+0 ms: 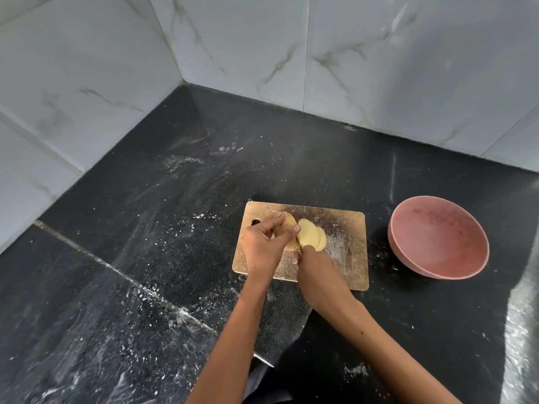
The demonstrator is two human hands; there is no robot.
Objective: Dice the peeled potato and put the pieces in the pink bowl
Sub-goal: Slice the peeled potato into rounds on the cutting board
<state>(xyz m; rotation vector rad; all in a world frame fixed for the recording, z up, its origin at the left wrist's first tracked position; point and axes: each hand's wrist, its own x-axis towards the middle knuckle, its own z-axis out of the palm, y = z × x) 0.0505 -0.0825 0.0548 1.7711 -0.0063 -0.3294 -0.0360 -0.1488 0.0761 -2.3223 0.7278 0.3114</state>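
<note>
We see the potato [287,233] on the board [344,240], w/ a few cut slices [310,236] leaning just beside it on the right. Left hand [264,246] grips the uncut part, fingers curled over it, thumb tip at the cut face. Right hand [316,268] is wrapped round a knife [299,246], blade mostly hidden btwn hands, at the potato's cut face. Pink bowl [437,237] sits on the black counter [145,228], right of the board, apart from it; we see no pieces in it.

2 bare forearms, no sleeves showing; left hand [262,246] and right hand [318,272] ringless.
</note>
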